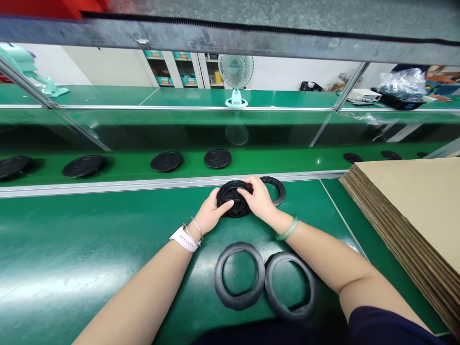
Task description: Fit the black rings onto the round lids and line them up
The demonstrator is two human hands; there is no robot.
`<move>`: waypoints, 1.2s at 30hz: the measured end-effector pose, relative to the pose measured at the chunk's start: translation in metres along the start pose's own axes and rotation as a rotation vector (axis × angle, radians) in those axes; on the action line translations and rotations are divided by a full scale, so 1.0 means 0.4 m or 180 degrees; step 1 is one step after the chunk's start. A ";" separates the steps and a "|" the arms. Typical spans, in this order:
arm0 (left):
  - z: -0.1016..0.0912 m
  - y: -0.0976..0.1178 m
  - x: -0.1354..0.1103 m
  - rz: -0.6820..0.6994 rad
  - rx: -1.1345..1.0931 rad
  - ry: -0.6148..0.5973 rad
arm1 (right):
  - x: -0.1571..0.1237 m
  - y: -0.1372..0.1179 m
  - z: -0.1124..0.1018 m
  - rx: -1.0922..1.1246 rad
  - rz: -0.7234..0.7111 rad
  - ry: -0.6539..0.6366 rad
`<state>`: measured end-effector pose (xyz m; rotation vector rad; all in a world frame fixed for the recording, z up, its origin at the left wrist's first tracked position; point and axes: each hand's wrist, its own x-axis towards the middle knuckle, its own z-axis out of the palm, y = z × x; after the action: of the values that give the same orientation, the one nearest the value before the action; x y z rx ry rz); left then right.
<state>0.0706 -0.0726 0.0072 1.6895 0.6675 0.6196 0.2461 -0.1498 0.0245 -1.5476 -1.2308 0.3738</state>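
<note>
Both my hands grip a round black plastic part (234, 207) with a ring-shaped rim and a bar across its middle, near the far edge of the green table. My left hand (212, 211) is closed on its left side, thumb over the face. On its right side my right hand (259, 199) is closed, thumb and fingers on the rim. Just behind my right hand lies a black ring (280, 192). Closer to my body, two dark grey rings, a left one (219, 278) and a right one (312, 292), lie side by side on the table.
Beyond the metal rail (108, 186), a green belt (190, 175) carries several black discs, one being a disc (217, 158). A cardboard stack (413, 191) stands at the right. A metal beam (230, 40) crosses overhead. A fan (235, 72) stands on the shelf behind.
</note>
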 end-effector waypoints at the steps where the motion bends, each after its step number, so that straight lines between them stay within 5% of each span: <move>1: -0.001 -0.002 0.002 0.0000 0.0078 0.0048 | 0.000 -0.002 -0.005 0.0097 0.0097 -0.0194; 5: -0.005 -0.009 0.008 -0.0038 0.0194 0.0087 | -0.001 -0.011 -0.023 0.0306 0.0284 -0.0874; 16: -0.002 0.007 0.008 -0.0025 0.0411 0.0075 | -0.012 -0.023 -0.011 0.0070 0.0626 -0.0638; 23: -0.005 -0.002 0.011 -0.0256 -0.0491 0.0229 | 0.052 -0.008 -0.047 0.1683 0.1100 -0.1495; 25: -0.009 0.004 0.010 -0.0410 -0.0994 0.0130 | 0.111 0.003 -0.065 0.1597 0.1141 -0.1282; 28: -0.011 0.012 0.009 -0.0412 -0.1207 0.0016 | 0.217 0.038 -0.105 0.0580 0.0611 -0.0090; 30: -0.010 0.014 0.008 -0.0345 -0.1059 -0.0073 | 0.270 0.076 -0.135 -0.0226 0.0191 0.0353; 33: -0.006 0.013 0.007 -0.0226 -0.0775 -0.0318 | 0.284 0.143 -0.176 -0.0834 0.0073 -0.0023; 36: -0.003 0.009 0.007 -0.0160 -0.0593 -0.0517 | 0.232 0.201 -0.213 -0.0722 0.0082 -0.0198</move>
<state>0.0722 -0.0704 0.0109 1.5264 0.5183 0.4874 0.3895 -0.1087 0.0201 -1.7574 -1.3392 0.3090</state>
